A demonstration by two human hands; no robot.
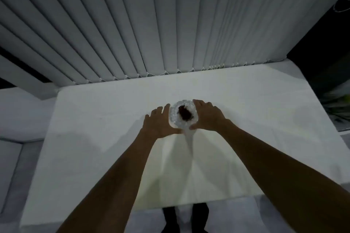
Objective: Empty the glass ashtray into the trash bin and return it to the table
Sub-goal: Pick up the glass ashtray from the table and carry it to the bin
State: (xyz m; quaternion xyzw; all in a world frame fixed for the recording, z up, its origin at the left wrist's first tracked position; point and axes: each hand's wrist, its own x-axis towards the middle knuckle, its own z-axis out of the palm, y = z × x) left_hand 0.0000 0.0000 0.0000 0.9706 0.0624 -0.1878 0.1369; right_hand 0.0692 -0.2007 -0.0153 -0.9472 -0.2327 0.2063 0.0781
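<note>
Head view. My two bare forearms reach away from me over a white table, converging on the glass ashtray, which sits upright on the tabletop a little beyond its centre, toward the far edge. The ashtray is round in outline, so it has no long axis that I can make out; its open mouth faces straight up. Inside it lies a dark clump of contents, elongated from far-left to near-right.

My left hand lies against the left side of the ashtray, fingers spread and extended away from me, thumb curved toward its near rim. My right hand cups the right side, fingers arched over the far-right rim, thumb at the near rim. Both hands are spread wide and appear to touch the glass; I cannot tell whether they grip it firmly.

Beyond the far edge of the table hang pale vertical blinds. A pale cushioned seat stands to the left of the table.
</note>
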